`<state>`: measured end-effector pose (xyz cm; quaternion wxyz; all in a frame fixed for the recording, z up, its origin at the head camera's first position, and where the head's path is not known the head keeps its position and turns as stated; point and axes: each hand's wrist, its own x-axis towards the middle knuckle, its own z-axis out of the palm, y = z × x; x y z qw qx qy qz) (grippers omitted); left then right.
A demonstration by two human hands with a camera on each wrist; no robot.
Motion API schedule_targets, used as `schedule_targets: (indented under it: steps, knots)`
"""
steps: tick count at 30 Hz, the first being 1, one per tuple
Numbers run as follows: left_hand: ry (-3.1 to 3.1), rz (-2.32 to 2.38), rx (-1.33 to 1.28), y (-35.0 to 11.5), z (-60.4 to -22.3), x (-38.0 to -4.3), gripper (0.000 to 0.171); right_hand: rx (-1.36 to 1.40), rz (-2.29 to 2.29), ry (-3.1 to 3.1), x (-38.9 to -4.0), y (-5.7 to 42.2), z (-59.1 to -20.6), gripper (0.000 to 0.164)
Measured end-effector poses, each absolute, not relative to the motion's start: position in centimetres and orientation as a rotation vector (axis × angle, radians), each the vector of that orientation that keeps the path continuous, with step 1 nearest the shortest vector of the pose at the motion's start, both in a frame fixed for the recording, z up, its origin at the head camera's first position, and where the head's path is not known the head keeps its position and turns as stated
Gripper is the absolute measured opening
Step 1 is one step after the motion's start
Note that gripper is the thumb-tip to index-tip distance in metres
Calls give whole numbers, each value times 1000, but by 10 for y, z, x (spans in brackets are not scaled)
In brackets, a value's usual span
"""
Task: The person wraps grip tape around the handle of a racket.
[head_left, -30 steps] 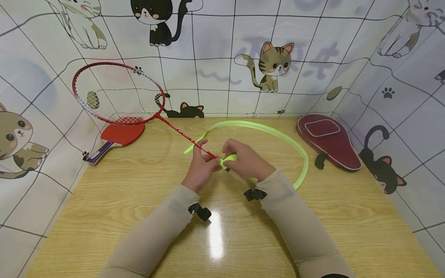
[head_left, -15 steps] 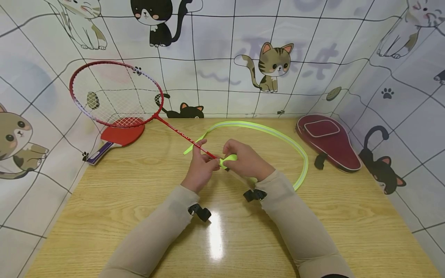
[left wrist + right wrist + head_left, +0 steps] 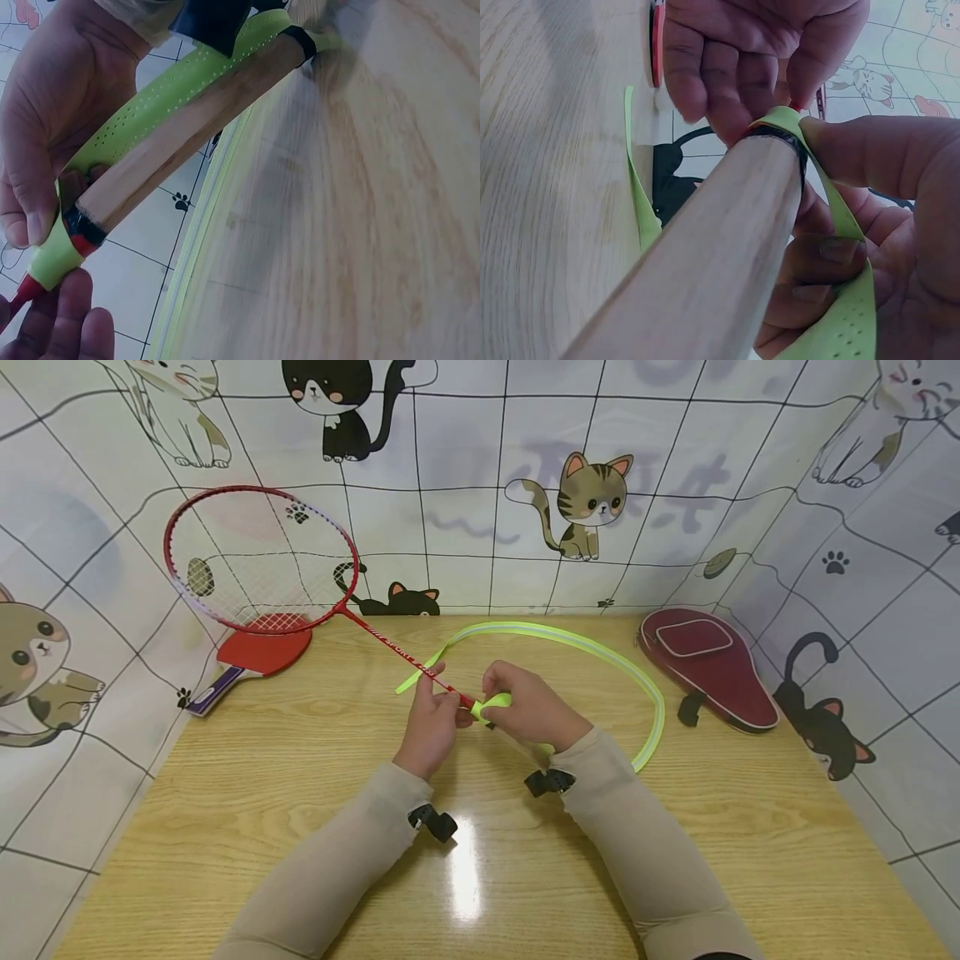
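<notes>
A red badminton racket (image 3: 390, 646) is held up at a slant, its strung head to the upper left. My left hand (image 3: 426, 731) grips it with thumb and fingers at the lower shaft. The bare wooden handle (image 3: 195, 124) has black bands near both ends. Yellow-green perforated grip tape (image 3: 120, 139) wraps the cone just above the wood and runs back along the handle. My right hand (image 3: 540, 706) pinches this tape at the cone; in the right wrist view its thumb (image 3: 862, 154) presses right beside the wrap. The tape's long tail (image 3: 652, 693) curves across the table.
A red table tennis bat (image 3: 262, 650) lies at the back left, below the racket head. At the back right rests a dark red bat case (image 3: 708, 668) with a black strap. Cat-patterned cloth (image 3: 465, 527) stands around the back and sides of the wooden table (image 3: 300, 810).
The racket head swings slightly left, then back right and a little higher, as the left thumb shifts up off the tape onto the shaft. The right hand stays nearly still with the tape.
</notes>
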<state>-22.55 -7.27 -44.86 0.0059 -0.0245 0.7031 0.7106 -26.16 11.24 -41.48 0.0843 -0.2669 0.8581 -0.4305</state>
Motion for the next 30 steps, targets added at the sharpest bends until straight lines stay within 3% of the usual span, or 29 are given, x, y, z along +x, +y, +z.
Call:
schedule_targets:
  steps: [14,23,30]
  knots:
    - [2236,2309,-176,-69,-452,-222,49,-808,-1308,2561,-262,111,-417,22]
    - [2326,2174,-153,-66,-450,-217,80,-843,-1318,2562,-261,111,-417,24]
    - [2356,2151,-145,-66,-450,-218,82,-900,-1298,2527,-263,112,-418,25]
